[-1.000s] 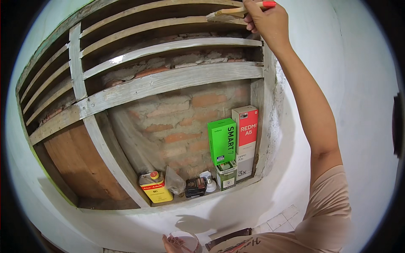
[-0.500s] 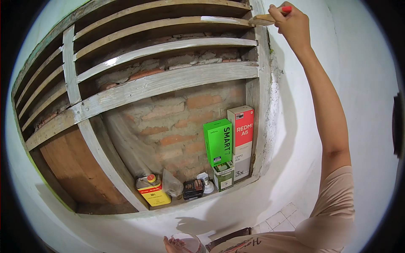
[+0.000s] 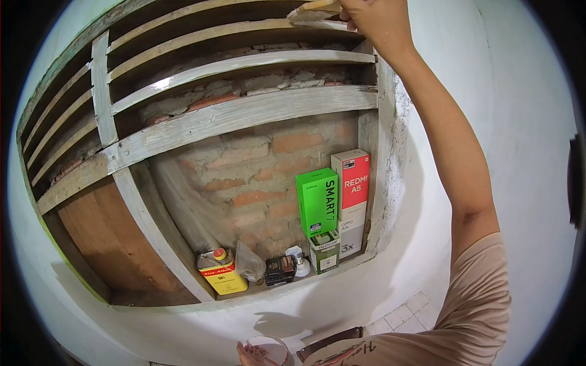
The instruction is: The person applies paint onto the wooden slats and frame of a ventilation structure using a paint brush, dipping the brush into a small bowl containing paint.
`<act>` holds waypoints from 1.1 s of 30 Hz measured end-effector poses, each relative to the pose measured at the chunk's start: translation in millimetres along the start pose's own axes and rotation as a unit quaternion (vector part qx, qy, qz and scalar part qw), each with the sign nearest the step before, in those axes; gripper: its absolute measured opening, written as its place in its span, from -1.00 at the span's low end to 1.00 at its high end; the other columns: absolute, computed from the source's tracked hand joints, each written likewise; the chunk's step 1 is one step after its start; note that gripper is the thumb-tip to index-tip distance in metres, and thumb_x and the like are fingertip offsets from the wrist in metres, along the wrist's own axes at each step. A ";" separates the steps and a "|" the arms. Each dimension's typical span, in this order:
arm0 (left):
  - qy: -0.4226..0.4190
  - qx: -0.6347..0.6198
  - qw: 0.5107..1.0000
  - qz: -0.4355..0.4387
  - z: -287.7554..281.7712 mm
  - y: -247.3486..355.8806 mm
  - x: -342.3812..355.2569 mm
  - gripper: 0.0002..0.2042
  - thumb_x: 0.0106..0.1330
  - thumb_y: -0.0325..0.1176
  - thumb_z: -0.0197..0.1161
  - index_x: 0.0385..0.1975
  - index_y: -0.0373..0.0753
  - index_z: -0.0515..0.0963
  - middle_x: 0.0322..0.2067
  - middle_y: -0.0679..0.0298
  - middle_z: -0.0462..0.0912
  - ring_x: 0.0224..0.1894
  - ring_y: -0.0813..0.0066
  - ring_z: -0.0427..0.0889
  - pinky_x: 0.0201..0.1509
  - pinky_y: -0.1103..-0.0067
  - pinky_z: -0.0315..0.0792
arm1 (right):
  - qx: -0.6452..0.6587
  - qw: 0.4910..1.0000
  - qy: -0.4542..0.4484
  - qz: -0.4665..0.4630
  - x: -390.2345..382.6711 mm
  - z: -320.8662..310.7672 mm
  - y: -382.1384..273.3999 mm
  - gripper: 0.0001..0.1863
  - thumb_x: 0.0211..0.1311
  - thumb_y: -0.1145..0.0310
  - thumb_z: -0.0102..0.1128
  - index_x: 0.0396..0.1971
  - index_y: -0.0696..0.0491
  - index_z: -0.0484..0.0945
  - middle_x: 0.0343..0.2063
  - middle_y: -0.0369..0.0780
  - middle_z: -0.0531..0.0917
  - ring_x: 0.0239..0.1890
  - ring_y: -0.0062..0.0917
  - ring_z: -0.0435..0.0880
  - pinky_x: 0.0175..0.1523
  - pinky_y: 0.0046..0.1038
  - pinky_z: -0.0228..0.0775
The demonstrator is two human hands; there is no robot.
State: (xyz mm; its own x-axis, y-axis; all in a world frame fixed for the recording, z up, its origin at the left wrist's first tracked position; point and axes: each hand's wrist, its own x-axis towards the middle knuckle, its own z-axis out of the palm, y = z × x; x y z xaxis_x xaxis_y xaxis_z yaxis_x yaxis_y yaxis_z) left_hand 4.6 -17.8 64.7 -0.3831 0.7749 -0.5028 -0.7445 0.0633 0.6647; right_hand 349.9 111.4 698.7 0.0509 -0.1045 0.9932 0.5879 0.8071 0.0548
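Observation:
At the top, my right hand (image 3: 378, 27) is closed round the handle of a paintbrush (image 3: 313, 8). Its bristles touch a wooden slat (image 3: 207, 33), at the left end of a fresh white stretch partly behind my hand. The rest of that slat is bare wood. Just below runs a white-painted slat (image 3: 244, 61) with a wet shine. At the lower edge my left hand (image 3: 245, 355) holds a clear round tub (image 3: 279, 350), with whitish paint seemingly inside. Only part of that hand shows.
Under the slats is a brick-backed recess with a white-streaked wooden frame (image 3: 244, 122). On its ledge stand a yellow can (image 3: 224, 279), a clear plastic bag (image 3: 248, 263), a black box (image 3: 280, 270), a light bulb (image 3: 301, 266), a green box (image 3: 317, 204) and a red-and-white box (image 3: 353, 183).
My right hand has brought the brush leftward along the slat from the right frame post, and the bristles now lie further left. The left hand and tub have barely moved.

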 end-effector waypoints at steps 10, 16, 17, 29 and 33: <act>0.000 0.014 1.000 -0.018 8.2 -0.1 6.5 -0.58 0.33 0.11 0.10 -0.32 -0.19 0.39 -0.52 0.23 0.42 -0.48 0.29 0.42 -0.38 0.39 0.36 | -0.098 0.994 0.025 0.039 -0.2 -54.5 59.9 -0.68 0.18 0.32 0.22 -0.71 0.12 0.42 -0.80 -0.30 0.50 -0.78 -0.67 0.43 -0.64 -0.56 0.27; -0.012 0.006 0.999 -0.038 4.7 -2.5 20.0 -0.58 0.32 0.12 0.10 -0.31 -0.19 0.40 -0.53 0.23 0.41 -0.50 0.30 0.41 -0.39 0.41 0.36 | -0.291 0.954 0.039 -0.052 9.6 -81.2 58.7 -0.68 0.16 0.30 0.24 -0.67 0.17 0.45 -0.79 -0.17 0.51 -0.74 -0.55 0.50 -0.57 -0.46 0.34; -0.024 0.011 0.999 -0.036 3.3 -3.4 22.3 -0.57 0.32 0.12 0.09 -0.31 -0.19 0.40 -0.54 0.23 0.41 -0.52 0.31 0.41 -0.41 0.42 0.35 | -0.292 0.954 0.039 -0.053 9.4 -81.7 57.6 -0.68 0.16 0.30 0.24 -0.67 0.17 0.45 -0.79 -0.17 0.51 -0.74 -0.55 0.50 -0.57 -0.46 0.34; -0.003 0.015 1.000 -0.025 12.1 -3.1 10.3 -0.59 0.34 0.09 0.07 -0.38 -0.20 0.37 -0.59 0.25 0.39 -0.58 0.31 0.40 -0.46 0.44 0.35 | -0.211 0.976 -0.013 -0.047 5.6 -30.6 23.4 -0.65 0.18 0.26 0.24 -0.66 0.18 0.43 -0.74 -0.11 0.52 -0.63 -0.50 0.61 -0.47 -0.36 0.42; 0.016 -0.001 1.000 -0.024 0.1 -13.0 20.7 -0.58 0.34 0.09 0.08 -0.34 -0.23 0.39 -0.57 0.24 0.39 -0.56 0.30 0.40 -0.43 0.41 0.38 | -0.297 0.951 0.018 -0.089 15.8 -53.8 40.6 -0.68 0.11 0.24 0.27 -0.62 0.19 0.49 -0.71 -0.01 0.55 -0.66 -0.32 0.59 -0.48 -0.34 0.40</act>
State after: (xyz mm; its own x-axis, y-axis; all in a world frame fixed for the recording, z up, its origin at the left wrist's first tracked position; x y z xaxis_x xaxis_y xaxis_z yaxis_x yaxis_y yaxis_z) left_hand 6.4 -2.6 45.7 -0.3642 0.7498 -0.5524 -0.7642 0.0984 0.6374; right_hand 418.0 111.2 711.0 -0.0700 -0.2375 0.9689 0.9412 0.3061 0.1430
